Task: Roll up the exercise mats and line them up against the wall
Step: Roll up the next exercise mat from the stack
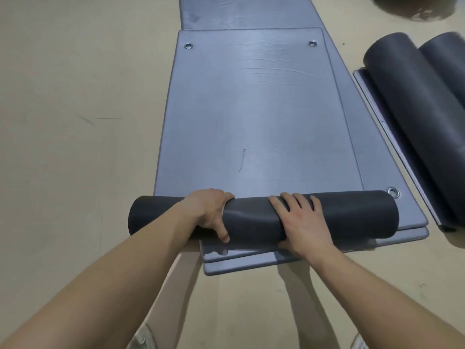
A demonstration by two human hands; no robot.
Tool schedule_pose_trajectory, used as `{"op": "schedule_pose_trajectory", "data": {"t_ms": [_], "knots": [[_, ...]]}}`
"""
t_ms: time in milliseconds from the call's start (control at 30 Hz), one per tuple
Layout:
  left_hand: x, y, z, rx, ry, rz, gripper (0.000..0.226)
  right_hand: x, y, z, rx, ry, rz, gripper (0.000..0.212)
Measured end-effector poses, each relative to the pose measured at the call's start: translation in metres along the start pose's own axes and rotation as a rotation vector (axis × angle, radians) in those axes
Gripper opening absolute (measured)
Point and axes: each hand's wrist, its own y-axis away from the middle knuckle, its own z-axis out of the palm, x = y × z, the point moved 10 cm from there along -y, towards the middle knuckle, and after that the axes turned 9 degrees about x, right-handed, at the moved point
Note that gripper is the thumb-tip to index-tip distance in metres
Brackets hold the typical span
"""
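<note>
At the left of the frame the bare floor [75,122] is lying open, and it is giving you the widest room for carrying a finished roll away. Your left hand [211,212] is gripping the roll [352,212], with its fingers curled over the top and its thumb hooked on the near side. The roll is sitting low in the frame, across the near end of the top mat [251,109], and its skin is puckering between your hands. Your right hand [299,222] is lying on the roll with its fingers spread, pressing rather than grasping.

As I judge it, you are working through the early turns. Most of the top mat is stretching flat toward the upper middle of the frame. The next move is calling for both hands to push forward evenly and draw the slack tight, so that the ends are staying square.

The stack [251,265] underneath is fanning out of line, with its near corners poking out below the roll. A grommet [393,192] is showing just past the roll's right end, so be rolling the top mat alone.

At the right, two finished rolls [407,109] are resting on another flat mat [364,76]. They are lying near the stack with only a strip of floor between, so room is running tight there. No wall is showing.
</note>
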Motion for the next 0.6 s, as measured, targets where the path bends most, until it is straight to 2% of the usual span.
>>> {"op": "schedule_pose_trajectory", "data": {"t_ms": [67, 133, 200, 267, 367, 433, 500, 600], "knots": [[0.004, 0.011, -0.004, 0.177, -0.103, -0.032, 0.1, 0.006, -0.017, -0.001, -0.073, -0.071, 0.006, 0.113], [0.013, 0.029, 0.0, 0.393, -0.211, -0.061, 0.108, 0.015, -0.04, -0.005, -0.202, -0.138, -0.003, 0.117], [0.013, 0.029, 0.003, 0.467, -0.235, -0.08, 0.117, 0.021, -0.056, -0.008, -0.323, -0.182, -0.018, 0.123], [0.002, 0.014, -0.007, 0.481, -0.197, -0.085, 0.112, 0.022, -0.064, -0.008, -0.3, -0.164, -0.025, 0.124], [-0.01, -0.009, -0.021, 0.382, -0.127, -0.04, 0.107, 0.018, -0.057, -0.013, -0.057, -0.036, -0.006, 0.125], [-0.013, -0.02, -0.028, 0.317, -0.099, -0.01, 0.107, 0.014, -0.053, -0.015, 0.036, 0.014, -0.003, 0.123], [-0.017, -0.025, -0.032, 0.288, -0.086, -0.025, 0.113, 0.017, -0.065, -0.02, -0.016, -0.015, -0.016, 0.116], [-0.01, -0.02, -0.033, 0.454, -0.238, -0.053, 0.126, 0.026, -0.093, -0.026, -0.172, -0.125, -0.025, 0.114]]}}
